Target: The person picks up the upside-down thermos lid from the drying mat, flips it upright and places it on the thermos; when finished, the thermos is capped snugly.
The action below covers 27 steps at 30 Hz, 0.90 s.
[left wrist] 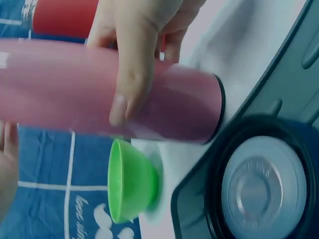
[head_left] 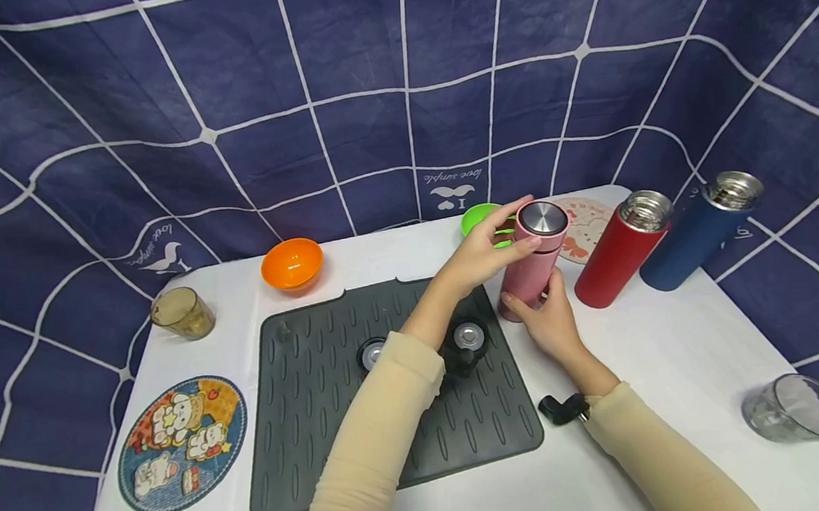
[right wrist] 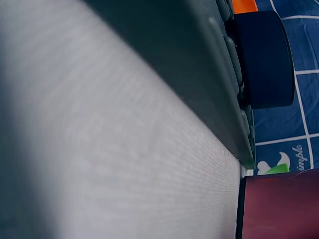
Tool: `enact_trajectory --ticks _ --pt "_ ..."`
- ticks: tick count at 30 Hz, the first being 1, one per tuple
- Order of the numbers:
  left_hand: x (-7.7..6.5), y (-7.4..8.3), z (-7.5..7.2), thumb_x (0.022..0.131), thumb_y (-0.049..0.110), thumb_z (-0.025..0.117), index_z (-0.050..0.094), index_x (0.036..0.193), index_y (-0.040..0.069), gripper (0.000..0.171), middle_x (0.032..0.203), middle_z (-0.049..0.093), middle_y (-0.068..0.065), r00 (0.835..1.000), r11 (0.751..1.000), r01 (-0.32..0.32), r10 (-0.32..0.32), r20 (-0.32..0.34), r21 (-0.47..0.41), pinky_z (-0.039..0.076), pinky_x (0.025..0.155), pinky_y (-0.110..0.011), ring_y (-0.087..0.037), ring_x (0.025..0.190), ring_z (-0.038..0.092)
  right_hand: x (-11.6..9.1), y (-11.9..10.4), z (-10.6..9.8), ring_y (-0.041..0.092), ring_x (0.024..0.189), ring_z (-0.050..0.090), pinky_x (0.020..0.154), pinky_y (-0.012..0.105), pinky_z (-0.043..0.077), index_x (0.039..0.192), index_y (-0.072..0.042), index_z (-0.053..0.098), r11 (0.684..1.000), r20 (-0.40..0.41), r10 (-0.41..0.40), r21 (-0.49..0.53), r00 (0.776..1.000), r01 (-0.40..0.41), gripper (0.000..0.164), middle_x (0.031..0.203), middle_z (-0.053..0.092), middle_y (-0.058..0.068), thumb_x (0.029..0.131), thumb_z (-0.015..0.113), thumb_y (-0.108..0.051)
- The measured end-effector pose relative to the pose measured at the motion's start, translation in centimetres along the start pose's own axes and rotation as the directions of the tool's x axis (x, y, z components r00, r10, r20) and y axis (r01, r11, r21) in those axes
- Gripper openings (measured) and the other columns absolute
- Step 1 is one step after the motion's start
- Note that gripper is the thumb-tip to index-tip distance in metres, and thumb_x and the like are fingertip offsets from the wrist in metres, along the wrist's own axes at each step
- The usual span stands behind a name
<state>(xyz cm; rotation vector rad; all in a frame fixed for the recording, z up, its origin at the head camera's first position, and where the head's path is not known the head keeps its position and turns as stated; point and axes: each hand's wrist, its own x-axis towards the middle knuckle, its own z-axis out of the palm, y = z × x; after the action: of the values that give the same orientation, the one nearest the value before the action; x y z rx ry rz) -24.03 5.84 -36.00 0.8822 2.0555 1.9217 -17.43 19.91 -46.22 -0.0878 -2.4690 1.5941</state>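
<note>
A pink thermos flask (head_left: 528, 277), its lid (head_left: 542, 218) on top, stands tilted slightly just right of the grey mat. My left hand (head_left: 476, 256) holds it at the lid end, thumb in front and fingers behind. Lower down, my right hand (head_left: 551, 324) grips the body; in the left wrist view its thumb lies across the pink wall. Nearby on the right are a red flask (head_left: 613, 260) and a blue flask (head_left: 693, 240), both without lids. Two dark round lids lie on the mat, one beside my left forearm (head_left: 469, 336), one partly behind it (head_left: 372, 355).
A grey ribbed mat (head_left: 300, 430) covers the middle. Behind stand an orange bowl (head_left: 292, 264) and a green bowl (head_left: 476, 216), partly hidden. A brown glass (head_left: 182, 313) and a round patterned placemat (head_left: 183, 446) are left; a clear glass (head_left: 795, 409) lies front right. A pink placemat (head_left: 584, 226) lies behind the flasks.
</note>
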Motion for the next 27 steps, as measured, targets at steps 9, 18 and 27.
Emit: enact_trajectory --ticks 9,18,27 --pt "0.3 0.6 0.7 0.081 0.025 0.074 0.042 0.133 0.016 0.062 0.126 0.051 -0.001 0.998 0.994 -0.019 0.026 -0.063 0.104 0.045 0.092 -0.02 -0.013 0.109 0.052 0.0 0.0 -0.1 0.028 0.125 0.045 0.104 0.053 0.037 0.139 -0.013 0.027 1.0 -0.003 -0.005 -0.003 1.0 0.005 0.074 0.133 0.046 0.012 0.083 0.072 -0.03" --pt "0.1 0.7 1.1 0.079 0.031 0.075 0.026 0.144 0.025 0.082 0.13 0.047 0.002 0.999 0.992 -0.003 0.009 -0.044 0.129 0.047 0.09 -0.021 -0.01 0.114 0.048 -0.1 0.1 -0.1 0.028 0.125 0.044 0.104 0.052 0.035 0.139 -0.014 0.027 1.0 0.009 0.0 0.015 1.0 -0.001 0.074 0.134 0.046 0.012 0.083 0.072 -0.031" --pt "0.1 0.5 0.2 0.082 0.017 0.072 0.041 0.14 0.023 0.066 0.129 0.052 0.0 0.999 0.998 0.046 -0.047 0.013 0.046 0.048 0.09 -0.026 -0.016 0.111 0.051 0.0 0.1 -0.1 0.029 0.125 0.045 0.104 0.053 0.037 0.139 -0.013 0.027 1.0 0.001 0.003 0.011 1.0 -0.003 0.075 0.133 0.045 0.013 0.083 0.072 -0.03"
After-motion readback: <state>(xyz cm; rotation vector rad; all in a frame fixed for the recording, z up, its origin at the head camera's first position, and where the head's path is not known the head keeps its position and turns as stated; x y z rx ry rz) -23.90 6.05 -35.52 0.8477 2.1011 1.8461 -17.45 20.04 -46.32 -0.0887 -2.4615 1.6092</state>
